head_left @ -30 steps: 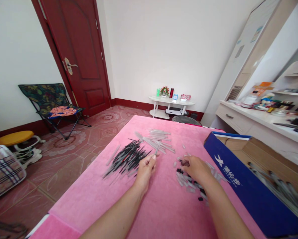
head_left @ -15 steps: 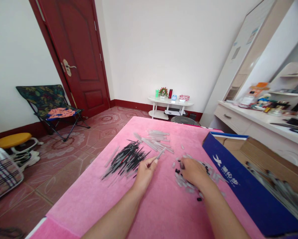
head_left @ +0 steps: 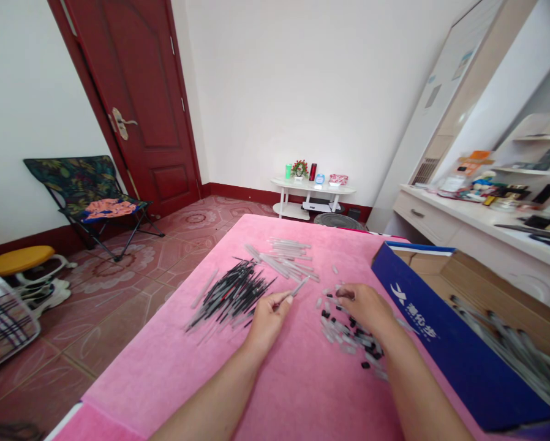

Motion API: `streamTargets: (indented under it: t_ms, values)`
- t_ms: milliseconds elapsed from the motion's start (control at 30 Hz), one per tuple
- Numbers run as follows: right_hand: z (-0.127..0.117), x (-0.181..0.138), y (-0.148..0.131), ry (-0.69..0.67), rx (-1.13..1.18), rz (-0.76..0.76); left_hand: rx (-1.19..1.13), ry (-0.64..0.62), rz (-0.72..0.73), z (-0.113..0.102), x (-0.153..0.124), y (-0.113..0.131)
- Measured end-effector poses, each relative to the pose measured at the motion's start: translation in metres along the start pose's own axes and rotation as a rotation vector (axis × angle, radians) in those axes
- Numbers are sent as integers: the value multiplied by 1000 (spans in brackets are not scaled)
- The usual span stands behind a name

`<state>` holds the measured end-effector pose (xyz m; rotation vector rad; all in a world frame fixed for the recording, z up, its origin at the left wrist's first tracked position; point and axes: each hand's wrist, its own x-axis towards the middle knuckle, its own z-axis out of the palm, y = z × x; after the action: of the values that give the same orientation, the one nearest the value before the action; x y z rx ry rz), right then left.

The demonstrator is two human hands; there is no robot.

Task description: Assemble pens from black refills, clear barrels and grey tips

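Note:
My left hand point(head_left: 270, 312) is closed on a slim clear pen barrel point(head_left: 299, 286), its tip pointing up and right. Just left of that hand lies a heap of dark pen refills point(head_left: 233, 294). Beyond it, clear pen barrels point(head_left: 286, 254) are laid out in a loose stack. My right hand point(head_left: 367, 306) reaches over the far side of a scatter of small clear and black pen caps point(head_left: 343, 334). Its fingertips are pinched together, and whatever is between them is hidden.
A pink cloth point(head_left: 297, 392) covers the table. On the right stands a blue cardboard box point(head_left: 435, 331) holding several pens point(head_left: 500, 337). Farther off are a folding chair point(head_left: 86, 184), a low white stand point(head_left: 312, 185) and a cluttered dresser point(head_left: 463, 226).
My right hand has shifted slightly up and right over the caps, uncovering more of them. The left hand keeps its hold on the barrel. The view has turned slightly.

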<state>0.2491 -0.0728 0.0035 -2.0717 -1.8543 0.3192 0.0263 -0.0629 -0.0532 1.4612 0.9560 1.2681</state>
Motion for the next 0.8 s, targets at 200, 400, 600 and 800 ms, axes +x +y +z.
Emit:
streamTargets:
  t_ms: [200,400,600,800]
  values:
    - [15,-2,-17,26,-110,17,18,-10,7,0,0,-1]
    - [35,-1,-27,74,-112,45,27,-16,9,1,-1,0]
    - [29,7,-22,191,652,72,20,-16,-7,1,-1,1]
    - [23,3,-33,94,1260,191,-11,-84,2,2,-3,6]
